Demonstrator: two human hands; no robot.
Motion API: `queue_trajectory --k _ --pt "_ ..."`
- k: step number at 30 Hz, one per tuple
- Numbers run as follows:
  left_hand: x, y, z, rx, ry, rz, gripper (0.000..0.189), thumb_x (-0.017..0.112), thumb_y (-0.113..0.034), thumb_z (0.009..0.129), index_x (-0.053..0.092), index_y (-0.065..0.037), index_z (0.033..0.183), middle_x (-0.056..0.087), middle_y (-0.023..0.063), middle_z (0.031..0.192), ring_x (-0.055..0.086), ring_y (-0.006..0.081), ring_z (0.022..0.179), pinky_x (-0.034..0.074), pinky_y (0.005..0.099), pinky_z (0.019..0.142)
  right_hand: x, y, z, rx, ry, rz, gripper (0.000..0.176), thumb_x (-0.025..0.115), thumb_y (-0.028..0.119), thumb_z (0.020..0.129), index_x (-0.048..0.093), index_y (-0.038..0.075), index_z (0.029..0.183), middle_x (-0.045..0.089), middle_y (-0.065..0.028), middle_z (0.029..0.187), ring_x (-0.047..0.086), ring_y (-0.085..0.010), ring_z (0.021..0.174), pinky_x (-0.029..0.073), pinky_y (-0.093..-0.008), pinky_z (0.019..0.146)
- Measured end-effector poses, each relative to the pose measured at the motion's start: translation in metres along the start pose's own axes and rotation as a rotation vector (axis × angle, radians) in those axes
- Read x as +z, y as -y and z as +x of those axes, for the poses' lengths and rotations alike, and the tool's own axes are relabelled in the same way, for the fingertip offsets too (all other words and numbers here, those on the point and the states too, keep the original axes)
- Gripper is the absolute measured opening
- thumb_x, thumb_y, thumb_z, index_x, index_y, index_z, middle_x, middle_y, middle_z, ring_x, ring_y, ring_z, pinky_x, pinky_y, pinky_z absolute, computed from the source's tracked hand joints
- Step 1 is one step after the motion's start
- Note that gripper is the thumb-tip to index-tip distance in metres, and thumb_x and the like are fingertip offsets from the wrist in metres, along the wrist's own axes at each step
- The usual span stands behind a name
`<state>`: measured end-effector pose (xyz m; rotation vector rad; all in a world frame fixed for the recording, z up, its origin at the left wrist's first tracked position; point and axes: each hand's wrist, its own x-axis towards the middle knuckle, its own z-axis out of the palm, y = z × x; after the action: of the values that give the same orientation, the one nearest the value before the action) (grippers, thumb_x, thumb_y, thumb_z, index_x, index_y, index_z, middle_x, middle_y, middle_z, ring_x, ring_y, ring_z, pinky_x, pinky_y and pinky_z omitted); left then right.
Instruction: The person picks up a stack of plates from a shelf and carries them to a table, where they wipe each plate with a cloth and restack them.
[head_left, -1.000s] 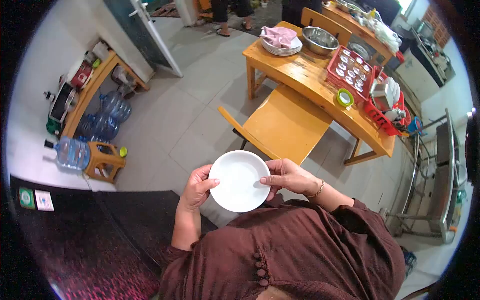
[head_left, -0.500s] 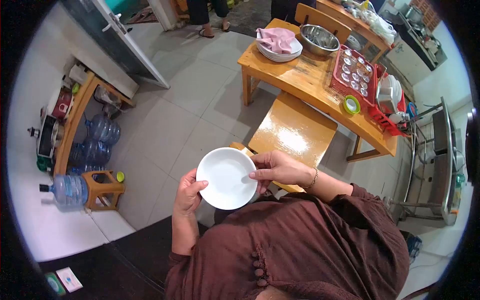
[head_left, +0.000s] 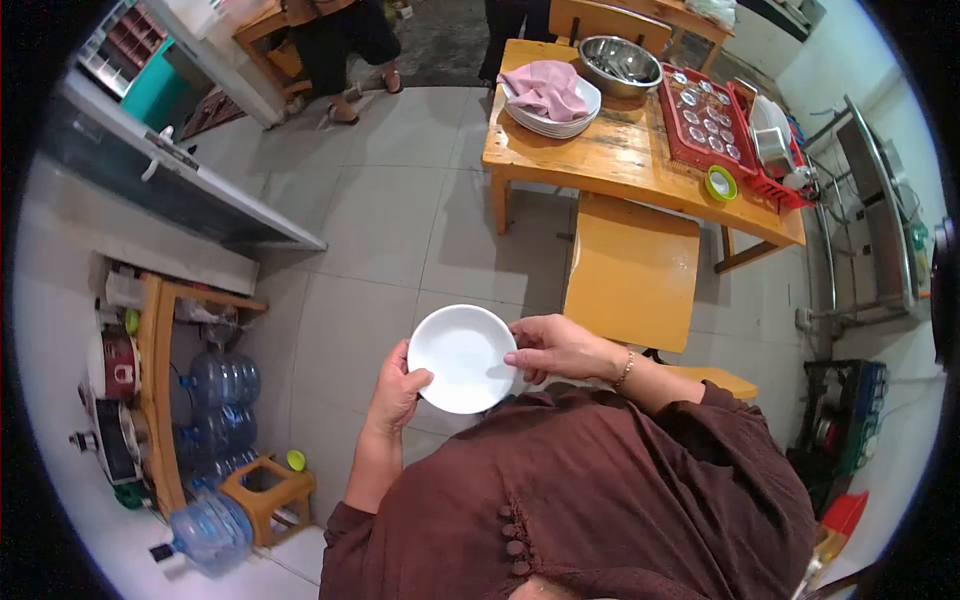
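Head view: the person is holding a white plate [head_left: 462, 358] in front of the chest, above the tiled floor [head_left: 380, 240]. The left hand [head_left: 398, 392] is gripping the plate's left rim, thumb lying on the upper face and fingers closed beneath it. The right hand [head_left: 556, 348] is gripping the right rim, fingertips curling over the edge onto the plate's face. The plate is facing up toward the camera and is showing nothing on it.

Beyond the hands, a yellow chair [head_left: 632, 272] is standing against a wooden table [head_left: 620, 160]. The table is carrying a stack of plates [head_left: 550, 118] with a pink cloth [head_left: 548, 88] lying on top, a steel bowl [head_left: 620, 60] just beside the stack, and a red tray [head_left: 706, 124] of small cups. At the left, water bottles [head_left: 216, 400] are lying near a wooden stool [head_left: 266, 494]. Another person's legs [head_left: 340, 50] are standing at the top.
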<state>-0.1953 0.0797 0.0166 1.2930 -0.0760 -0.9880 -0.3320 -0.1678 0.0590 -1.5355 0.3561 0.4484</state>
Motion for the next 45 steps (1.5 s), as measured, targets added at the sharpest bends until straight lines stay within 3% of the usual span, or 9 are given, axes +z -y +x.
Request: queue_trajectory --k 5,9,12,14,18,29,34,39,45 --pt "-0.004 -0.021 0.054 0.000 0.102 0.015 0.045 0.055 0.005 0.071 0.049 0.003 0.115 0.060 0.0090 0.103 0.061 0.0151 0.093 0.051 0.0298 0.083 -0.010 0.005 0.035 -0.039 -0.124 0.196 0.036 0.060 0.016 0.094 0.053 -0.012 0.115 0.065 -0.0149 0.088 0.066 -0.0170 0.065 0.055 -0.0288 0.058" --pt "-0.004 -0.043 0.095 -0.043 0.221 0.106 0.042 0.060 0.004 0.073 0.049 0.002 0.114 0.060 0.0081 0.103 0.060 0.0150 0.093 0.051 0.0294 0.083 -0.031 0.021 0.054 0.070 -0.096 0.316 0.032 0.060 0.013 0.092 0.056 -0.009 0.116 0.067 -0.0116 0.089 0.065 -0.0151 0.066 0.054 -0.0281 0.059" --pt "-0.009 -0.066 0.122 -0.039 0.219 0.114 0.042 0.064 0.002 0.077 0.050 0.002 0.116 0.061 0.0086 0.104 0.062 0.0154 0.093 0.054 0.0304 0.081 -0.047 0.022 0.093 -0.058 -0.144 0.177 0.029 0.059 0.012 0.091 0.058 -0.008 0.113 0.068 -0.0114 0.088 0.065 -0.0130 0.070 0.054 -0.0278 0.062" --pt "-0.015 -0.091 0.147 -0.067 0.189 0.139 0.042 0.065 0.001 0.080 0.051 0.002 0.120 0.061 0.0089 0.105 0.063 0.0153 0.093 0.056 0.0314 0.080 -0.063 0.034 0.124 -0.025 -0.157 0.079 0.030 0.058 0.010 0.090 0.058 -0.008 0.114 0.068 -0.0132 0.088 0.066 -0.0142 0.069 0.054 -0.0282 0.061" --pt "-0.023 -0.113 0.181 -0.152 0.187 0.013 0.044 0.064 0.000 0.084 0.051 0.003 0.125 0.063 0.0096 0.107 0.065 0.0153 0.091 0.059 0.0332 0.079 -0.082 0.059 0.155 0.009 -0.159 0.256 0.032 0.058 0.012 0.092 0.056 -0.009 0.115 0.067 -0.0147 0.088 0.067 -0.0171 0.063 0.056 -0.0297 0.055" --pt "-0.059 -0.185 0.328 -0.182 0.376 0.174 0.035 0.062 0.003 0.083 0.058 0.004 0.117 0.064 0.0081 0.100 0.065 0.0139 0.083 0.056 0.0253 0.066 -0.119 0.112 0.229 -0.061 -0.296 0.561 0.033 0.060 0.009 0.091 0.054 -0.009 0.118 0.064 -0.0131 0.100 0.067 -0.0180 0.079 0.060 -0.0289 0.065" --pt "-0.035 -0.235 0.385 -0.167 0.409 0.238 0.033 0.061 0.004 0.082 0.059 0.004 0.115 0.065 0.0086 0.098 0.066 0.0156 0.080 0.057 0.0281 0.064 -0.152 0.123 0.275 -0.106 -0.482 0.449 0.030 0.057 0.007 0.092 0.054 -0.009 0.116 0.064 -0.0133 0.096 0.067 -0.0188 0.075 0.060 -0.0301 0.061" --pt "-0.009 -0.253 0.458 -0.192 0.438 0.285 0.035 0.060 0.005 0.080 0.060 0.003 0.115 0.065 0.0096 0.096 0.067 0.0182 0.081 0.059 0.0322 0.067 -0.191 0.127 0.283 -0.123 -0.571 0.680 0.038 0.061 0.017 0.092 0.053 -0.008 0.120 0.064 -0.0147 0.096 0.067 -0.0178 0.071 0.059 -0.0296 0.062" --pt "0.067 -0.263 0.545 -0.115 0.251 0.122 0.032 0.056 0.006 0.083 0.057 0.004 0.114 0.065 0.0135 0.101 0.067 0.0247 0.086 0.059 0.0385 0.072 -0.275 0.108 0.254 -0.005 -0.632 0.637 0.044 0.060 0.019 0.094 0.048 -0.007 0.128 0.064 -0.0142 0.098 0.066 -0.0161 0.072 0.057 -0.0277 0.065"
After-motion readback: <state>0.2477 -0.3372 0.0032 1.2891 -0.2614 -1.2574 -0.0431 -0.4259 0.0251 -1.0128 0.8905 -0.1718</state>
